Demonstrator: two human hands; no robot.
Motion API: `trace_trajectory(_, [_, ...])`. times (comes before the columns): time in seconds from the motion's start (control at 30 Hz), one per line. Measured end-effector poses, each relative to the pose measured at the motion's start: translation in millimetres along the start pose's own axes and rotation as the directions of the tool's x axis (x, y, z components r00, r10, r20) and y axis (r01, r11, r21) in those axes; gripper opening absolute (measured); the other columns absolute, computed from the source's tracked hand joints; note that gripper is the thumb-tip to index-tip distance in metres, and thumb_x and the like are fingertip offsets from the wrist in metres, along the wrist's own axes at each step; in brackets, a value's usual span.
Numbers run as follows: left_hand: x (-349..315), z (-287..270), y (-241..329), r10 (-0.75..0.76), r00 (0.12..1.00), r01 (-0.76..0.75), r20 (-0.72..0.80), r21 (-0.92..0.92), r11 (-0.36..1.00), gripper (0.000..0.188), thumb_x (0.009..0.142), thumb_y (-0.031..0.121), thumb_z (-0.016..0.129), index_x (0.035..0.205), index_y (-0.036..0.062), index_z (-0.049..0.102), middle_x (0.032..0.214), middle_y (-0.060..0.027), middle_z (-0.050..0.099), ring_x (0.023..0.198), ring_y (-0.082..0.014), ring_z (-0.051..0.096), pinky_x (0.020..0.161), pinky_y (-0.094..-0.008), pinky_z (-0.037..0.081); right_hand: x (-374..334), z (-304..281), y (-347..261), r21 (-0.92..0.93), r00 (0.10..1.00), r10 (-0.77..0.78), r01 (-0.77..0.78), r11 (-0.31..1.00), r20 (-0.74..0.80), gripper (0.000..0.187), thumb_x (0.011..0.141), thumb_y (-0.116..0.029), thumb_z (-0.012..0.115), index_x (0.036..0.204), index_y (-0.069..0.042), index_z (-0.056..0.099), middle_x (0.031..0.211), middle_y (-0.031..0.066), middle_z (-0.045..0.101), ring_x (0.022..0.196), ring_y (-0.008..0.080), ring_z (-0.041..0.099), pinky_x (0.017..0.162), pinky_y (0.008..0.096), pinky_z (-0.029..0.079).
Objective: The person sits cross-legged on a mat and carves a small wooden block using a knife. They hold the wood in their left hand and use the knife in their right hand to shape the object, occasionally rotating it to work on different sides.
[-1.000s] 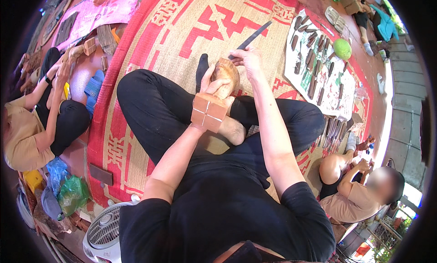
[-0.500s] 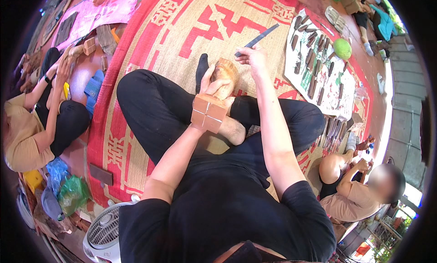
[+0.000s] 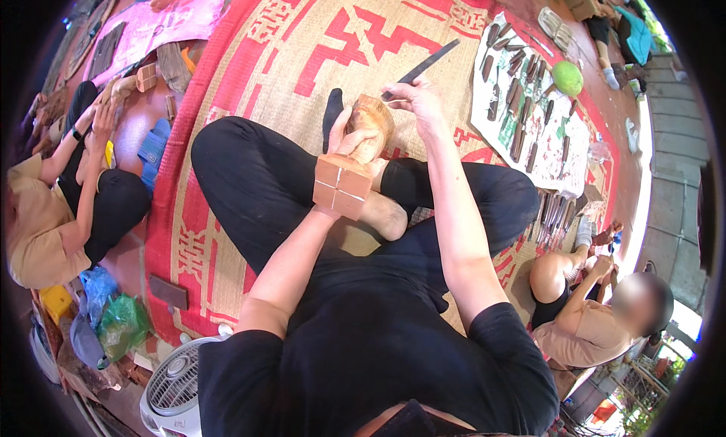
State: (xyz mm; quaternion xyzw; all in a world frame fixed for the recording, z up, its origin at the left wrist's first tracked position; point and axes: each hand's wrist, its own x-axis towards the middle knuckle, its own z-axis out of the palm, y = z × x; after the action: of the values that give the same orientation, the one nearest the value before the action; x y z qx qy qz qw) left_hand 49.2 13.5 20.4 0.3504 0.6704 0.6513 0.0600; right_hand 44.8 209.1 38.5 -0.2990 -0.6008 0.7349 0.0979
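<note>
One carved piece of wood [image 3: 372, 119] here, held above the straw mat [image 3: 249, 134], and the left hand [image 3: 349, 141] has it, fingers curled firmly round! Its square block end [image 3: 342, 186], crossed by pale lines, is by the wrist. Over to the right hand [image 3: 422, 108]: fingers pinched on the near end of a dark flat bar [image 3: 432, 63], just beside the wood; contact, I can't tell. Dark-handled tools [image 3: 517, 98] line a white sheet [image 3: 572, 183] near the mat's right edge, a green ball [image 3: 567, 79] at the sheet's right edge!
</note>
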Motion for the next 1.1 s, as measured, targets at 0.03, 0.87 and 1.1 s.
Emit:
trace_trajectory(0.03, [1,-1,1,-0.012,1.000,0.012,0.004,-0.017,1.000,0.043,0.076,0.027,0.069,0.114,0.0110,0.057,0.142,-0.0200,0.030,0.131,-0.0351,0.032,0.107,-0.0456,0.028,-4,3,0,0.016,0.999,-0.003,0.002,1.000,0.041,0.014,0.077,-0.011,0.070,0.088,-0.004,0.063,0.077,0.0085,0.068,0.066,0.0142,0.065,0.063,0.0243,0.052])
trace_trajectory(0.87, [1,-1,-9,-0.019,0.998,0.014,-0.058,-0.098,0.995,0.043,0.079,0.031,0.067,0.115,0.0080,0.057,0.143,-0.0185,0.028,0.132,-0.0340,0.030,0.108,-0.0464,0.026,-8,4,6,0.125,0.997,-0.060,0.065,0.990,-0.044,0.012,0.076,-0.007,0.069,0.084,-0.002,0.062,0.073,0.0088,0.067,0.061,0.0139,0.064,0.054,0.0237,0.050])
trace_trajectory(1.1, [3,-2,-7,-0.038,0.995,0.031,-0.094,-0.074,0.997,0.044,0.080,0.029,0.068,0.115,0.0058,0.057,0.141,-0.0178,0.031,0.131,-0.0329,0.033,0.109,-0.0454,0.026,-4,13,25,0.063,0.999,-0.013,0.015,0.998,-0.035,0.011,0.074,-0.006,0.071,0.081,-0.002,0.063,0.073,0.0081,0.066,0.062,0.0150,0.063,0.060,0.0281,0.050])
